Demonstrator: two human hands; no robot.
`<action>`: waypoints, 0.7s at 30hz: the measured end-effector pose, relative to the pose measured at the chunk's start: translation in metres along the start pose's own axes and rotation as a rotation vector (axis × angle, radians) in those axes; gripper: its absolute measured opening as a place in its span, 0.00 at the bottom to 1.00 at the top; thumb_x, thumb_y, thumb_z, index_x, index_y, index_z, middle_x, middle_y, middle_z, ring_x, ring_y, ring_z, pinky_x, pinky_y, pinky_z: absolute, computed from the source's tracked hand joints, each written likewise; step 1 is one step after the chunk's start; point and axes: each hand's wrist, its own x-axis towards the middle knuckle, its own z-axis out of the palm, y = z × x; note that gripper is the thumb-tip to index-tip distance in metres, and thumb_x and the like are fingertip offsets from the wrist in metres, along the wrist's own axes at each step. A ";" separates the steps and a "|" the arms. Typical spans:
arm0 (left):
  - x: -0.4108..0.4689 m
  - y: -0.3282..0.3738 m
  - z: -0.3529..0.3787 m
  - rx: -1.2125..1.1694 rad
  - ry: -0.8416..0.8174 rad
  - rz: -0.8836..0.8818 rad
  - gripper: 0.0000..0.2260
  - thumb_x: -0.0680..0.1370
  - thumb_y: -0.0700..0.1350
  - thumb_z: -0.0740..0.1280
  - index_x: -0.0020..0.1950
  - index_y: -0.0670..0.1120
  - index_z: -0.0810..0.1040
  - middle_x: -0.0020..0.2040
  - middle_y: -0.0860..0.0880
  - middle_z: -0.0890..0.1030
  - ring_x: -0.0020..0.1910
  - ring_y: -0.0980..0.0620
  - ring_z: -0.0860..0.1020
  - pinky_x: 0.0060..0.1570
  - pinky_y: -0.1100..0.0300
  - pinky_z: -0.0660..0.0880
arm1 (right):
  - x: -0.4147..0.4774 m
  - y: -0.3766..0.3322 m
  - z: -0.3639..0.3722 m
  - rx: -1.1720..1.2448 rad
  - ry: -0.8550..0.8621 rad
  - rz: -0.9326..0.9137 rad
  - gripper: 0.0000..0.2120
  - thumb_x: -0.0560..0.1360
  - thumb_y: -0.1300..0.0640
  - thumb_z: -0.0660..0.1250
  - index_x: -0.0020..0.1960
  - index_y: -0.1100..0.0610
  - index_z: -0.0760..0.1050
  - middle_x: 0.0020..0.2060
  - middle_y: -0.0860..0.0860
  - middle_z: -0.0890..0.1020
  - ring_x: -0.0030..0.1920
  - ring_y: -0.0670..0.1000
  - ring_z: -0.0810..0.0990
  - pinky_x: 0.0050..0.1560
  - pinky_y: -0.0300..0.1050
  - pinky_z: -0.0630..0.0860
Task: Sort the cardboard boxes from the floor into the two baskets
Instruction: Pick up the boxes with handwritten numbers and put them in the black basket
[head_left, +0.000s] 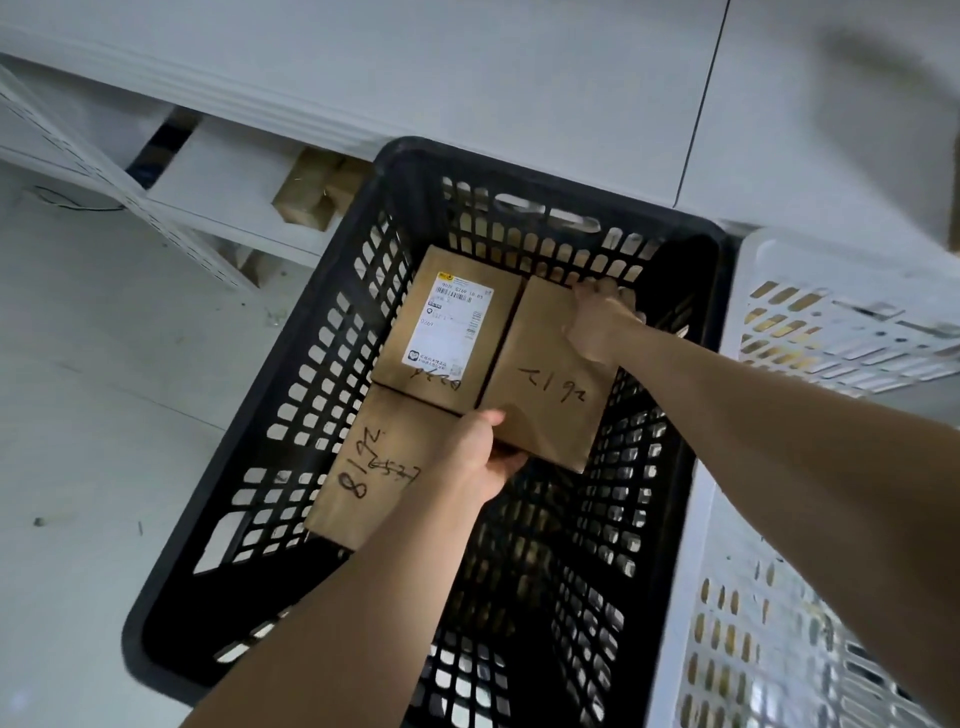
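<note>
Handwritten box (545, 395) at frame centre, inside black basket (545, 179). Left hand (480, 452) pinching lower corner, thumb on top, fingers underneath; right hand (597, 322) curling fingers over upper edge. Labelled box (447, 332) lying just left. White basket (779, 260) at right.

left basket (519, 174): 3 boxes (447, 332) inside | right basket (779, 260): just beside | shelf (234, 218): behind-left
</note>
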 end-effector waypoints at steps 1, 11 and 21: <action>0.004 -0.001 0.001 -0.010 -0.002 0.000 0.10 0.80 0.39 0.62 0.61 0.39 0.72 0.60 0.38 0.75 0.62 0.39 0.74 0.62 0.42 0.73 | 0.004 0.001 0.003 0.004 -0.011 -0.003 0.28 0.79 0.59 0.57 0.77 0.57 0.52 0.75 0.55 0.54 0.73 0.61 0.53 0.70 0.57 0.59; 0.006 0.006 0.011 -0.057 -0.112 -0.014 0.04 0.79 0.39 0.64 0.50 0.39 0.74 0.47 0.39 0.77 0.47 0.42 0.77 0.49 0.47 0.78 | 0.007 -0.002 0.006 0.135 -0.135 -0.055 0.27 0.82 0.61 0.54 0.77 0.64 0.47 0.77 0.59 0.53 0.76 0.57 0.54 0.73 0.46 0.56; -0.058 0.041 0.010 0.210 -0.071 0.139 0.14 0.79 0.42 0.64 0.64 0.41 0.71 0.59 0.39 0.73 0.60 0.42 0.73 0.61 0.45 0.72 | -0.069 -0.030 -0.053 0.596 0.107 -0.146 0.21 0.79 0.51 0.60 0.70 0.57 0.69 0.66 0.54 0.75 0.65 0.54 0.73 0.62 0.43 0.71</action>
